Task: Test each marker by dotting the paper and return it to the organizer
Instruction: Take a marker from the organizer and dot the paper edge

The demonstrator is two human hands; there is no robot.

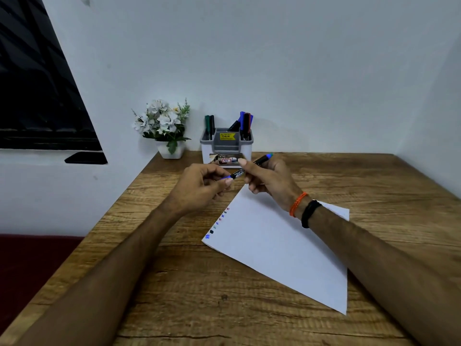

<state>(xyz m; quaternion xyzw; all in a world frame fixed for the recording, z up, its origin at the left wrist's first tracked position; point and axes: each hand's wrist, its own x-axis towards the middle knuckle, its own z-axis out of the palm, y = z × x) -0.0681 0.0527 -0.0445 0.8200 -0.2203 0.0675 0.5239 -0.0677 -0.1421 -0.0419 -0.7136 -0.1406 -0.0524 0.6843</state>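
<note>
One wooden tabletop (374, 181) fills the lower view, its near edge cut off by the frame and its left side running beside a white wall. One sheet of white paper (279, 245) lies flat on it at an angle, its far corner partly hidden behind the right forearm. Both hands are raised above the tabletop, just over the sheet's upper corner. The right hand (268, 179) grips the barrel of one marker (249, 168) with curled fingers, the green-blue end of the marker pointing up and away. The left hand (199, 187) pinches the other end of that marker between thumb and fingers, where a bit of blue shows; whether that blue piece is a cap or the tip is hard to make out. The right wrist carries two bands, one orange and one black.

One grey and white organizer (225, 146) stands at the back against the wall. Two markers rise from its left compartment and about four from its right, though they overlap and the count is unsure. One small white pot of white flowers (164, 126) sits just left of it. Along the paper's left edge runs a row of small coloured dots (217, 224), roughly seven, too small to count surely.
</note>
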